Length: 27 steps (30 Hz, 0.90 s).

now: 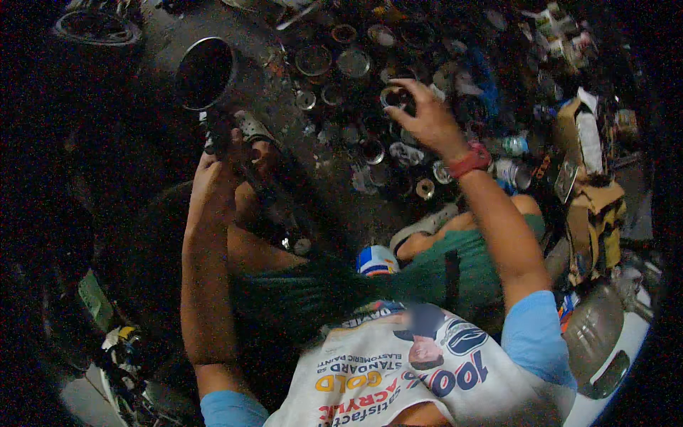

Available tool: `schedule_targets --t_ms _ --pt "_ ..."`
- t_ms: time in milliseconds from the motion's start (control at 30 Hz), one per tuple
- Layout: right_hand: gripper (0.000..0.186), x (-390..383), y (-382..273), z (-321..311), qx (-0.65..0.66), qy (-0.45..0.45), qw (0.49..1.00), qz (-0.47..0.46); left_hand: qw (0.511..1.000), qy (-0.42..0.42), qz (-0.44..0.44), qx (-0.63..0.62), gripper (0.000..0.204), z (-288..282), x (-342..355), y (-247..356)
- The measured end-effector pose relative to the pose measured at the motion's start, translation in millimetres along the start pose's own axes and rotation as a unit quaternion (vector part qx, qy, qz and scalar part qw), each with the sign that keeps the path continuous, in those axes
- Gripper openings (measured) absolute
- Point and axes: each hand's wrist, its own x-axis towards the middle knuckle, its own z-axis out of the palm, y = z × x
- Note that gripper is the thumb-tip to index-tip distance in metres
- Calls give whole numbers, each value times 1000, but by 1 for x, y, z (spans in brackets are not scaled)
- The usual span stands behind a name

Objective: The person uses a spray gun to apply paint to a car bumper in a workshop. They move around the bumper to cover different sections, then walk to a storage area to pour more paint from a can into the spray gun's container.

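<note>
My left hand point(211, 167) is raised in front of my left knee. Its fingers are closed round the dark lower part of a round piece with a thin bright rim point(206, 73); the exact kind is too dark to make out. Out over the scattered parts on the floor, my right hand point(427, 121) has its thumb and fingers curled about a small round metal ring point(385, 96). A red band point(469, 161) circles that wrist. Around this hand lie several round metal parts, among them a pale disc point(353, 62) and a small ring point(425, 188).
My clog-shod feet point(254, 127) flank the dark floor. A metal can point(512, 173) and a tan cardboard box point(590, 203) stand to the right. A blue, white and orange container point(377, 260) sits between my legs. At the lower right is a grey and white motorcycle-like body point(601, 320).
</note>
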Motion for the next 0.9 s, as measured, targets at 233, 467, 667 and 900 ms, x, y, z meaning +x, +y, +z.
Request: schedule_targets --t_ms 233,467,667,900 --pt "106 123 54 132 -200 25 979 -11 987 121 -20 -100 38 18 26 58" --pt "125 187 82 196 -313 -116 937 100 983 161 -3 -88 33 32 26 95" --pt "121 181 93 213 -304 -22 949 84 989 137 -55 -20 34 49 23 102" --pt "125 169 46 167 -200 76 976 -50 992 104 -1 -67 36 57 33 86"
